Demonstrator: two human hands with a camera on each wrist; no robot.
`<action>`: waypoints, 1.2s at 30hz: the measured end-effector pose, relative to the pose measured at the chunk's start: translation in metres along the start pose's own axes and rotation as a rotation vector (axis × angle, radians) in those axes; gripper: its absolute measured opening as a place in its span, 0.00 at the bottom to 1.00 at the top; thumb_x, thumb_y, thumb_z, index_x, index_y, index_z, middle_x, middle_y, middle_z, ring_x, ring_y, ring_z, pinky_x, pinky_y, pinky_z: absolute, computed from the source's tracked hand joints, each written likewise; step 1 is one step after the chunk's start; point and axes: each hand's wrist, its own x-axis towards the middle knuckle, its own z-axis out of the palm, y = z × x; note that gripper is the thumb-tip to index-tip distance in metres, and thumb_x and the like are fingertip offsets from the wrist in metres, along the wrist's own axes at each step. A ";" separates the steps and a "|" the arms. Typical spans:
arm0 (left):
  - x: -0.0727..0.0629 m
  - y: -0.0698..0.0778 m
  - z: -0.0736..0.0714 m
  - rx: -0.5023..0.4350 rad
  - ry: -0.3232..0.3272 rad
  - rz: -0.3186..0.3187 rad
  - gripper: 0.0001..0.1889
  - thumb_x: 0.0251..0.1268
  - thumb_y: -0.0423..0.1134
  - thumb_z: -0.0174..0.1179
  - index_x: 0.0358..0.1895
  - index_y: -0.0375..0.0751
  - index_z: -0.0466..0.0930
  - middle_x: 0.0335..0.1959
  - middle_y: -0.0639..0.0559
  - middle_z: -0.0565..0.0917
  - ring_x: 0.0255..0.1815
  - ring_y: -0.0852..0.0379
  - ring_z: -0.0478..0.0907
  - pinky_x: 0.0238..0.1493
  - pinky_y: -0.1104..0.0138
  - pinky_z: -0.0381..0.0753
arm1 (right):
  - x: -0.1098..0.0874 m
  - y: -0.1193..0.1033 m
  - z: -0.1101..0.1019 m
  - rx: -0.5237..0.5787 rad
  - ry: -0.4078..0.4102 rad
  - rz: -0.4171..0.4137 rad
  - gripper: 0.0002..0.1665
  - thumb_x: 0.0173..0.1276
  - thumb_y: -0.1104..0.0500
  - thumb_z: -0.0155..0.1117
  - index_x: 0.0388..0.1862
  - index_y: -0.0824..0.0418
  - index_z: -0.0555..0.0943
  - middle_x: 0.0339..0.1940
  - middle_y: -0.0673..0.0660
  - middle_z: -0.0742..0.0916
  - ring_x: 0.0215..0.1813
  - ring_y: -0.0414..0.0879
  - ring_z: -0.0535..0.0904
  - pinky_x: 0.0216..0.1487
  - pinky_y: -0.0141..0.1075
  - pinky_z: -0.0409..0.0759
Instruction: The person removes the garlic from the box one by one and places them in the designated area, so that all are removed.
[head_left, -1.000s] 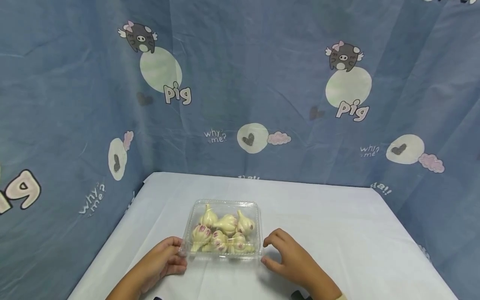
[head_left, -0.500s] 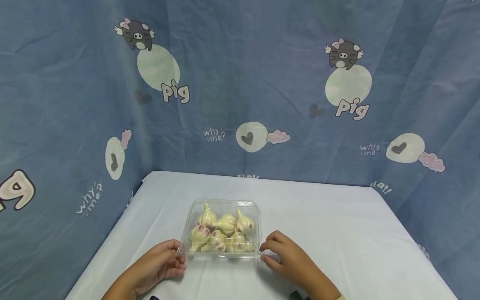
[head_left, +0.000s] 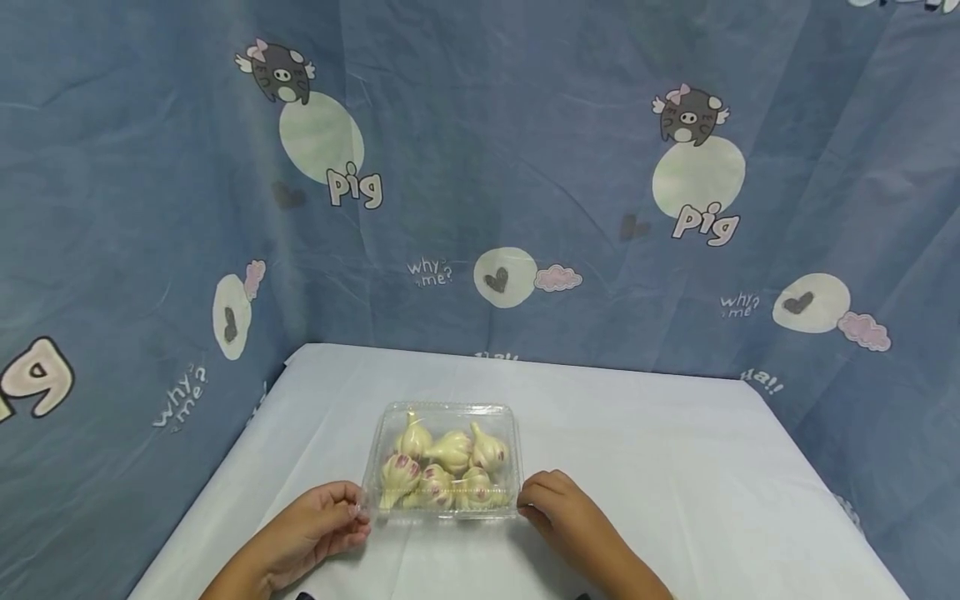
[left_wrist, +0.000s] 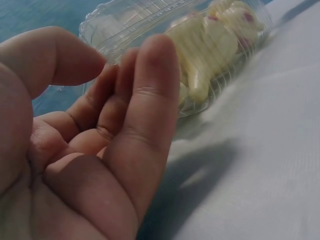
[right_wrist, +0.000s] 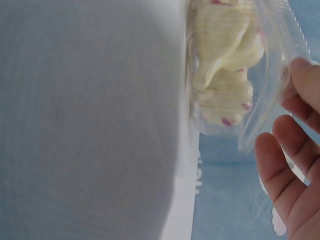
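Observation:
A clear plastic clamshell box (head_left: 442, 510) lies on the white cloth, its lid down. Several pale garlic bulbs (head_left: 452, 452) with purple-pink patches are inside. At the front left corner, my left hand (head_left: 318, 525) pinches the box's rim between thumb and index finger; the other fingers (left_wrist: 150, 95) stay loosely bent beneath. My right hand (head_left: 566, 525) pinches the rim at the front right corner. In the right wrist view, the thumb and a finger (right_wrist: 306, 82) meet on the clear rim, while two other fingers (right_wrist: 272, 155) stand apart from the box.
The white-covered table (head_left: 645, 450) extends behind and to both sides of the box. A blue curtain (head_left: 480, 167) printed with pigs and clouds hangs along the table's back and sides.
My right hand's thumb and fingers have drawn together onto the box's right corner; earlier they were spread beside it. My left hand keeps its place at the left corner. The box has barely moved.

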 end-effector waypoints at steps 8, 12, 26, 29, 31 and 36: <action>0.001 0.000 0.002 -0.032 -0.022 -0.008 0.06 0.82 0.30 0.50 0.47 0.44 0.76 0.48 0.50 0.85 0.51 0.59 0.88 0.56 0.70 0.85 | 0.000 -0.005 0.000 0.038 -0.017 0.041 0.07 0.81 0.55 0.59 0.41 0.54 0.80 0.45 0.44 0.86 0.47 0.36 0.79 0.55 0.17 0.73; 0.002 0.000 0.004 -0.019 -0.020 0.009 0.06 0.82 0.29 0.50 0.46 0.44 0.75 0.47 0.50 0.84 0.51 0.59 0.88 0.55 0.70 0.85 | -0.001 -0.006 0.001 0.054 -0.041 0.085 0.12 0.82 0.52 0.55 0.41 0.55 0.81 0.44 0.44 0.86 0.47 0.35 0.79 0.54 0.22 0.77; 0.005 -0.005 0.006 0.172 0.108 0.030 0.07 0.77 0.27 0.54 0.39 0.43 0.70 0.40 0.53 0.84 0.41 0.63 0.85 0.47 0.70 0.87 | 0.003 -0.012 0.000 0.120 -0.140 0.270 0.04 0.79 0.56 0.62 0.40 0.49 0.79 0.41 0.38 0.83 0.45 0.31 0.78 0.49 0.28 0.82; 0.007 -0.005 0.008 0.243 0.135 0.041 0.08 0.75 0.27 0.54 0.37 0.43 0.69 0.37 0.53 0.83 0.39 0.61 0.83 0.44 0.69 0.86 | 0.004 -0.012 -0.001 0.142 -0.161 0.315 0.05 0.78 0.56 0.63 0.39 0.49 0.78 0.41 0.39 0.83 0.46 0.31 0.79 0.49 0.29 0.83; 0.008 -0.006 0.008 0.264 0.135 0.046 0.08 0.75 0.26 0.54 0.37 0.43 0.69 0.36 0.52 0.82 0.38 0.60 0.81 0.43 0.68 0.85 | 0.005 -0.012 -0.002 0.149 -0.176 0.335 0.05 0.78 0.56 0.63 0.39 0.48 0.78 0.41 0.38 0.83 0.46 0.31 0.78 0.49 0.30 0.83; 0.006 -0.003 0.008 0.228 0.136 0.010 0.05 0.78 0.30 0.53 0.40 0.42 0.73 0.40 0.50 0.82 0.41 0.59 0.84 0.46 0.67 0.87 | 0.004 -0.010 -0.002 0.151 -0.192 0.320 0.05 0.78 0.53 0.62 0.40 0.50 0.80 0.43 0.38 0.83 0.48 0.33 0.78 0.50 0.31 0.82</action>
